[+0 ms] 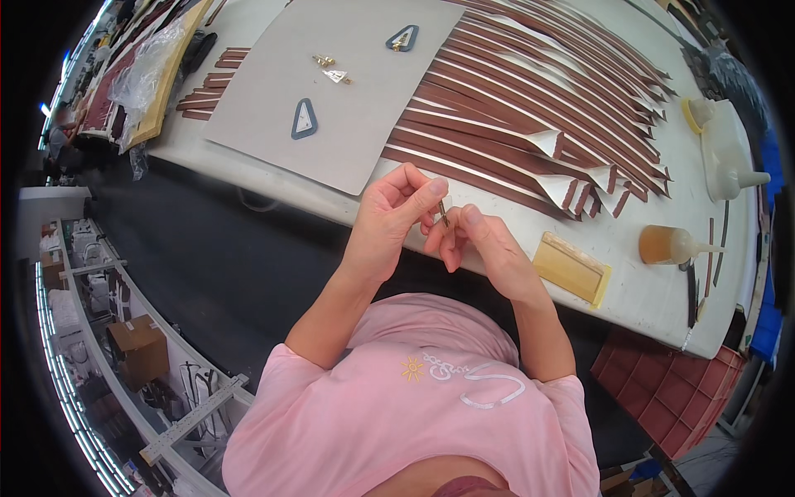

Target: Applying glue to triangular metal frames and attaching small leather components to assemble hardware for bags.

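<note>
Close above the table's front edge, my left hand (385, 219) pinches a small, thin metal piece (445, 215) between thumb and fingertips. My right hand (497, 248) has its fingers curled in against the lower end of that same piece. Its exact kind is too small to make out. Beyond my hands a grey sheet (248, 120) lies on the table. On it rest two blue-grey triangular pieces, a near one (297, 124) and a far one (389, 41). Between them lie a small gold-coloured metal part (324, 60) and a silvery triangular one (335, 76).
Many brown strips with white backing (497, 95) cover the table right of the sheet. A yellow block (570, 272), an amber nozzle bottle (658, 245) and a white bottle (719, 157) stand at right. Below are a red crate (662, 385) and, leftward, a cardboard box (137, 352).
</note>
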